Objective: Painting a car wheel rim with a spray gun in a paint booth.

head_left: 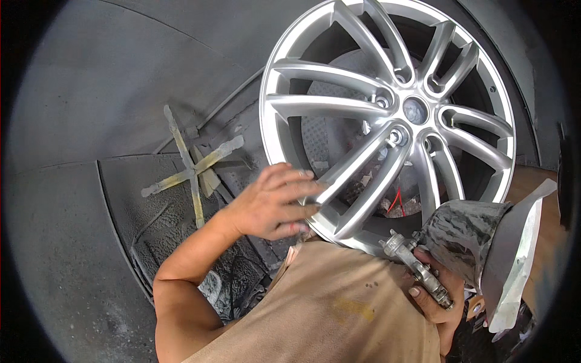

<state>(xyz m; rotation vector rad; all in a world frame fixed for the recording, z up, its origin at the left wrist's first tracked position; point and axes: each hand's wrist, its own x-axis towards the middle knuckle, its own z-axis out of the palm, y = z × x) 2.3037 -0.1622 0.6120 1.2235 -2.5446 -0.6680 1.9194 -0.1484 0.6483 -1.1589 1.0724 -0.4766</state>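
A large silver alloy wheel [363, 212] with paired spokes fills the upper right, facing me. My left hand [279, 202] is spread out at the wheel's lower left rim, its fingers over the edge; I cannot tell whether they touch it. At the lower right, my right hand [445, 296] is wrapped round a metal spray gun [417, 269], close to my body. A dark, paint-smeared cup [463, 233] sits by the gun, with a pale paper-like sheet [520, 266] flaring from it. Part of the right hand is hidden behind the gun.
A cross-shaped stand [192, 169] with yellowish, paint-coated arms stands left of the wheel. Grey, overspray-covered walls [109, 78] surround it. Behind the spokes are rubble-like scraps and a red wire-like piece [396, 202]. My tan shirt [327, 302] fills the bottom.
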